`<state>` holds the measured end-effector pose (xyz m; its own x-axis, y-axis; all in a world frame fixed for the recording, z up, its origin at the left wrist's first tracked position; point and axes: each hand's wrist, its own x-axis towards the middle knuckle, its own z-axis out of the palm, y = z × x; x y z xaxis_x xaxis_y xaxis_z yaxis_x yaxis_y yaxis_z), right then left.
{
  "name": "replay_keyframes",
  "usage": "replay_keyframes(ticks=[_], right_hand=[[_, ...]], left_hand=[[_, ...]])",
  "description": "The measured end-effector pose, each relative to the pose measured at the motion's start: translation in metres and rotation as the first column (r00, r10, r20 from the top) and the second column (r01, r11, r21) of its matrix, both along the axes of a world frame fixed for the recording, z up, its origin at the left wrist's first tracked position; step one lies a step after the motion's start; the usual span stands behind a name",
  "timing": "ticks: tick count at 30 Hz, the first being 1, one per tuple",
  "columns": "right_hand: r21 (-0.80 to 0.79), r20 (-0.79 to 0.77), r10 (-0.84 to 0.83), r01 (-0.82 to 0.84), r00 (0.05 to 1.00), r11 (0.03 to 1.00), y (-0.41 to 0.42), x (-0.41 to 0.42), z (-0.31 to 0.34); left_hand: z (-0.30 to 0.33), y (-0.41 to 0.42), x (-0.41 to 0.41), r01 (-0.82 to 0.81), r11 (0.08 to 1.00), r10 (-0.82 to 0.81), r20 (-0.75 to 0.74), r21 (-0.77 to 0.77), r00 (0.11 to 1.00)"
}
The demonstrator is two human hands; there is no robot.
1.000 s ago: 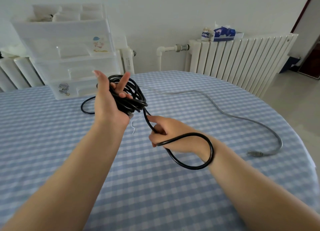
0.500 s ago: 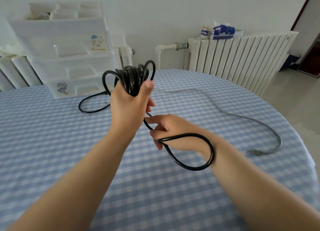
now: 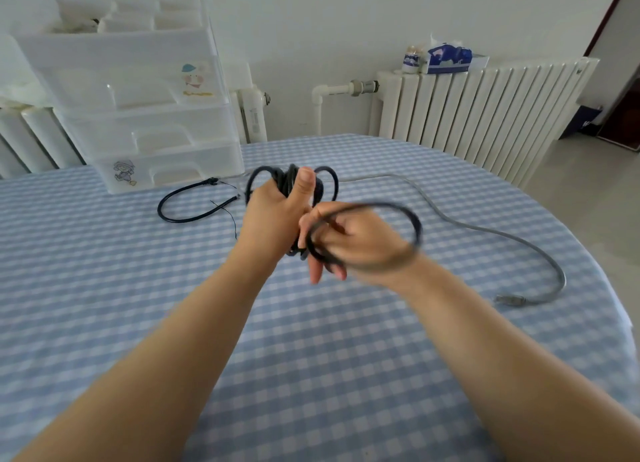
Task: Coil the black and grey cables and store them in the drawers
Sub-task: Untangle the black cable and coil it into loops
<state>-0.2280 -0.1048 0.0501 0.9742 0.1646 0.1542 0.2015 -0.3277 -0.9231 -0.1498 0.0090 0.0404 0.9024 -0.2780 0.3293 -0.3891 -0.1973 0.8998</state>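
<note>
— So, what did the left hand (image 3: 273, 216) have hold of?

— A bundle of black cable (image 3: 294, 184), smooth and round in section. The fingers were curled about the gathered loops and the thumb lay upright against them. Several loops stood up above the fist.

— And the right hand (image 3: 349, 243)?

— It was blurred. A single large loop of the same black cable ran round it, across the fingers and back near the wrist. The fingers looked bent over the strand, though two pointed downward. It sat just beside the left hand, touching it.

— Where was the rest of that cable?

— Its free end trailed on the table (image 3: 104, 288), making an open curve near the foot of the drawers (image 3: 149, 129), with a small plug at the tip.

— The grey cable (image 3: 485, 229)?

— Flat on the cloth to the right, well apart from the hands. It ran in a long bend and hooked back to a clear plug (image 3: 510, 300) at its end.

— Describe the drawers.

— Frosted, translucent plastic, stacked in tiers, each front with a moulded recess for a handle. Two carried little cartoon stickers. All looked closed.

— The table?

— Rounded at the edge, covered in a blue and white checked cloth. A white ribbed radiator (image 3: 485, 108) stood behind it.
</note>
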Motion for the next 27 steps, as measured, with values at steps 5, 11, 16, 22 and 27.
replay_keyframes(ticks=[5, 11, 16, 22, 27], right_hand=[[0.291, -0.095, 0.185, -0.150, 0.978, 0.945, -0.014, -0.001, 0.004], [0.057, -0.015, -0.075, 0.076, 0.997, 0.995, -0.010, 0.004, -0.001], [-0.090, 0.111, -0.161, 0.171, 0.981, 0.981, -0.007, 0.004, -0.003], [-0.353, 0.261, -0.299, 0.379, 0.918, 0.855, -0.007, 0.003, -0.007], [-0.404, 0.354, -0.431, 0.551, 0.830, 0.730, -0.012, 0.005, -0.006]], left_hand=[[-0.006, -0.006, -0.006, 0.079, 0.992, -0.098, -0.204, -0.099, 0.974], [-0.004, -0.005, -0.013, 0.185, 0.982, -0.169, -0.281, 0.030, 0.945], [-0.002, -0.006, -0.013, 0.333, 0.942, -0.321, -0.384, -0.036, 0.866], [0.001, -0.005, -0.012, 0.431, 0.873, -0.485, -0.483, -0.227, 0.729], [0.002, -0.002, -0.008, 0.412, 0.864, -0.502, -0.576, -0.291, 0.645]])
